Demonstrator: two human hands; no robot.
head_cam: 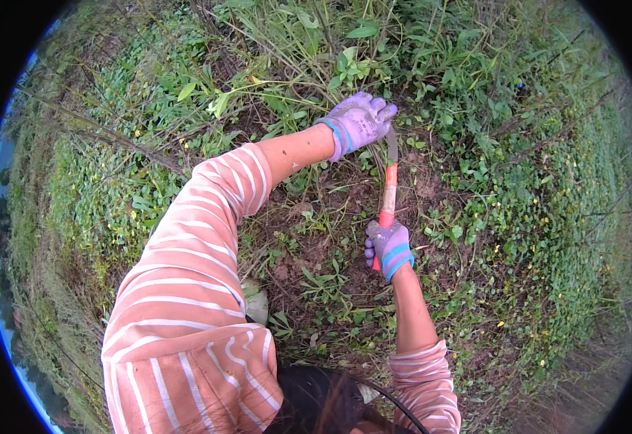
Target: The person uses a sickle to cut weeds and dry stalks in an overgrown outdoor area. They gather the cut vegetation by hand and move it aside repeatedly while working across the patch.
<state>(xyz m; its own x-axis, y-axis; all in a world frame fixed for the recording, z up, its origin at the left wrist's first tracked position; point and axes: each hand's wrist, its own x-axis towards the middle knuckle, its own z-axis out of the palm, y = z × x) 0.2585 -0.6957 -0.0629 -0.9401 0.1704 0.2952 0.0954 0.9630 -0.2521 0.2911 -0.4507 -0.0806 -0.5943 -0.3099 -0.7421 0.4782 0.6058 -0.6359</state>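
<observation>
My right hand [389,244], in a dirty purple knit glove with a blue cuff, is closed around the lower handle of a sickle [388,195]. The handle is orange-red with a pale middle band. Its curved metal blade [392,142] points away from me, and the tip is hidden beside my left hand [360,122]. That hand wears a matching glove and is bent over a bunch of thin plant stems [369,157] near the ground. The palm and the gripped part of the stems are hidden beneath it.
Tall weeds [359,59] stand beyond my hands. Low leafy plants [554,217] spread on the right. Bare soil [359,266] with cut stalks lies before me. Dry woody stems [131,144] slant in from the left. A pale shoe or boot [255,301] shows beside my left sleeve.
</observation>
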